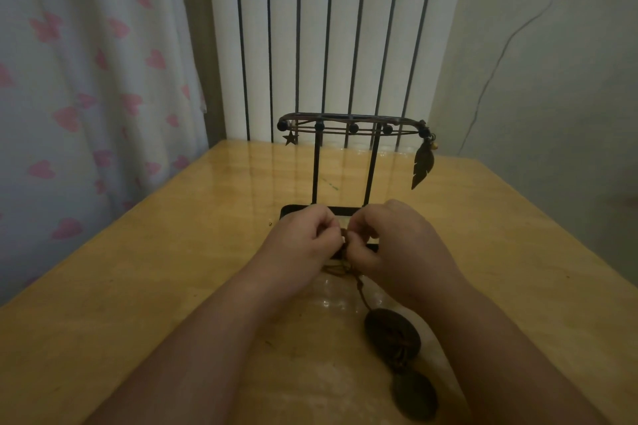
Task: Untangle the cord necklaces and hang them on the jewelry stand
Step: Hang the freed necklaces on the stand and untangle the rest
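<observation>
Nearest: two dark oval pendants on the tabletop [138, 286], between the forearms. The lower pendant [414, 395] is dim and its surface unreadable; the upper pendant [392, 338] shows faint reddish marks, too murky to tell what they are. The two look joined, but the link is lost in shadow.

A brown cord [360, 290] climbs from the upper pendant to the hands. A few loose loops of it lie just under the hands, and how many strands there are cannot be counted.

The left hand [303, 238] and right hand [397, 245] are knuckle to knuckle, both with fingers curled, pinching the cord's tangle between them (the fingertips themselves are tucked out of sight).

Behind the hands is the black jewelry stand [316, 169], its base partly covered by them. It has two upright posts and a top rail with round knobs. Brown cords are already draped along the rail, a star charm [290, 139] hanging at its left end and a feather pendant [422, 164] at its right.

Farthest: a white ribbed radiator [328, 28], a heart-print curtain [86, 79] to the left, and a thin wire [500, 62] on the right wall.
</observation>
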